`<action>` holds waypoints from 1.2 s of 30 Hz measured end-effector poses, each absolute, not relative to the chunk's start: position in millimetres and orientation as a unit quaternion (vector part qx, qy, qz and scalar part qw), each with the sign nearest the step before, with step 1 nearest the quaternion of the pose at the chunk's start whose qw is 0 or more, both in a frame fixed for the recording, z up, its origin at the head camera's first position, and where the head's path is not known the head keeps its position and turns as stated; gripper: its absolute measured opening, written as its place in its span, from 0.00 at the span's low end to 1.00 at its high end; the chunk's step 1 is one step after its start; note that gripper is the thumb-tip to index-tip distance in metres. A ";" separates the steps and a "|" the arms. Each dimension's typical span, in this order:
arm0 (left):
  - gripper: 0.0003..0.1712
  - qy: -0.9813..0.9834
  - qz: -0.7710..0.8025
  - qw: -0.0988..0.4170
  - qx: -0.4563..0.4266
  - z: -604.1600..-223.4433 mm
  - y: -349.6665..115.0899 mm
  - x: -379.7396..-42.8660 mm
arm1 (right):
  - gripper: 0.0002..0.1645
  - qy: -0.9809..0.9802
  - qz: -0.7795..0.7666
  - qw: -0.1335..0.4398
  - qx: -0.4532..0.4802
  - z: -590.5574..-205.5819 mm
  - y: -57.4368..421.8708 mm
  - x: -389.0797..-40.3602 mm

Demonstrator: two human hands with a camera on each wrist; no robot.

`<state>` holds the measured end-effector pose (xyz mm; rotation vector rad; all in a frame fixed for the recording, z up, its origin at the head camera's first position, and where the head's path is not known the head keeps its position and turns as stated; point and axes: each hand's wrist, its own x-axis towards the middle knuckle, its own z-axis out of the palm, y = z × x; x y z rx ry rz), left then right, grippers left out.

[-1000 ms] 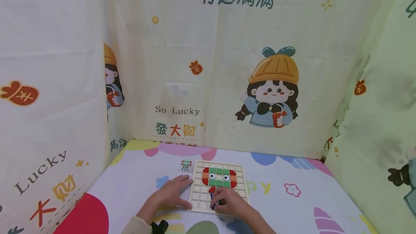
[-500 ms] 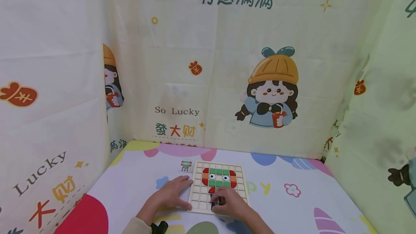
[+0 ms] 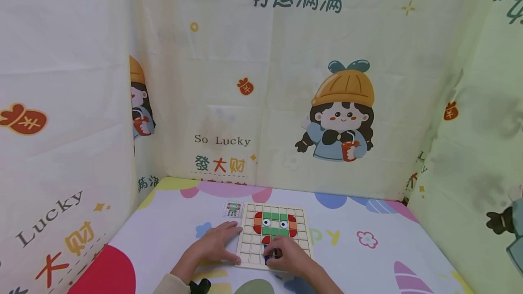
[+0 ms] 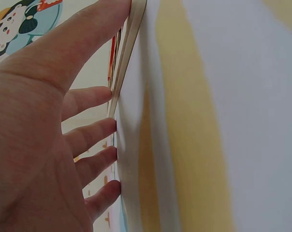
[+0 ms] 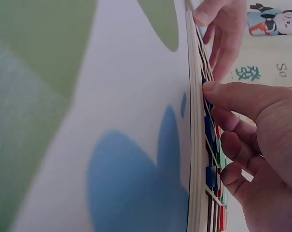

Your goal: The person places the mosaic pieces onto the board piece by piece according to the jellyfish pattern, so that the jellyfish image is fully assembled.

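Observation:
A wooden grid board (image 3: 250,249) lies on the table, with red, green and orange tiles (image 3: 275,215) and two eye tiles set in its upper squares. My left hand (image 3: 216,242) rests along the board's left side, its thumb and fingertips at the edge. Over the lower middle of the board, my right hand (image 3: 289,255) pinches a dark blue tile (image 3: 267,258) between thumb and index finger, low in the grid. In the right wrist view, more blue tiles (image 5: 211,177) sit in the board beside the curled fingers, which partly hide the lower squares.
A small pattern card (image 3: 233,209) with a printed figure lies by the board's upper left corner. The table (image 3: 347,264) wears a colourful printed cover. Printed cloth walls (image 3: 220,103) stand behind and at both sides.
My right hand shifts only slightly around the dark blue tile at the same spot. The left hand and the board stay where they were.

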<state>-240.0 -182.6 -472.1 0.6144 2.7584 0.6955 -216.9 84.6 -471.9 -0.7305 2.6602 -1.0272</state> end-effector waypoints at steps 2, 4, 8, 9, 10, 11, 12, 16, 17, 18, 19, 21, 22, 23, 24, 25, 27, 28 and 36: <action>0.53 0.942 0.235 0.112 0.213 -472.5 -182.7 -239.9 | 0.08 0.899 -0.348 0.099 -0.249 -472.1 84.1 -217.3; 0.53 0.942 0.235 0.111 0.214 -472.3 -182.6 -239.6 | 0.08 0.898 -0.347 0.100 -0.250 -472.3 83.8 -217.8; 0.53 0.941 0.239 0.116 0.209 -471.8 -182.4 -239.4 | 0.08 0.899 -0.344 0.102 -0.252 -473.2 83.6 -218.7; 0.53 0.941 0.240 0.116 0.209 -471.1 -182.4 -239.2 | 0.08 0.898 -0.345 0.102 -0.252 -473.5 83.6 -219.0; 0.53 0.941 0.241 0.117 0.208 -470.7 -182.3 -239.4 | 0.07 0.898 -0.346 0.102 -0.253 -473.4 83.6 -219.0; 0.53 0.941 0.241 0.117 0.208 -470.4 -182.3 -239.6 | 0.07 0.898 -0.347 0.103 -0.252 -473.5 83.4 -219.3; 0.53 0.941 0.241 0.116 0.209 -469.7 -182.2 -239.6 | 0.07 0.897 -0.350 0.103 -0.250 -473.3 83.2 -219.4; 0.53 0.941 0.241 0.116 0.210 -469.2 -181.9 -240.3 | 0.06 0.895 -0.354 0.101 -0.250 -471.9 81.7 -219.3; 0.53 0.941 0.241 0.116 0.209 -469.3 -182.0 -240.3 | 0.06 0.895 -0.354 0.101 -0.250 -471.9 81.2 -219.1; 0.53 0.941 0.241 0.118 0.208 -469.4 -182.2 -240.4 | 0.06 0.896 -0.353 0.100 -0.251 -471.4 80.8 -218.6; 0.53 0.941 0.241 0.119 0.207 -469.8 -182.3 -240.5 | 0.06 0.896 -0.351 0.099 -0.252 -471.5 80.3 -218.2; 0.53 0.941 0.242 0.118 0.206 -470.3 -182.6 -240.6 | 0.06 0.899 -0.345 0.095 -0.253 -471.4 79.5 -217.3; 0.53 0.941 0.242 0.119 0.206 -470.9 -182.7 -240.8 | 0.06 0.900 -0.342 0.094 -0.252 -471.2 79.2 -216.8; 0.53 0.941 0.242 0.118 0.206 -471.4 -182.8 -240.9 | 0.06 0.902 -0.341 0.093 -0.250 -471.4 78.9 -216.5; 0.53 0.940 0.242 0.117 0.208 -471.5 -182.8 -240.8 | 0.06 0.903 -0.339 0.092 -0.248 -471.2 78.7 -216.0; 0.53 0.940 0.242 0.116 0.209 -472.0 -182.7 -240.9 | 0.06 0.904 -0.338 0.091 -0.246 -471.4 78.5 -215.8; 0.53 0.940 0.241 0.113 0.211 -472.4 -182.6 -240.9 | 0.06 0.905 -0.337 0.091 -0.243 -471.3 78.2 -215.3; 0.53 0.940 0.241 0.113 0.212 -472.9 -182.5 -241.1 | 0.06 0.905 -0.337 0.091 -0.241 -471.3 78.1 -215.1; 0.53 0.941 0.241 0.117 0.206 -474.3 -182.9 -242.3 | 0.06 0.905 -0.343 0.099 -0.232 -471.7 79.6 -215.3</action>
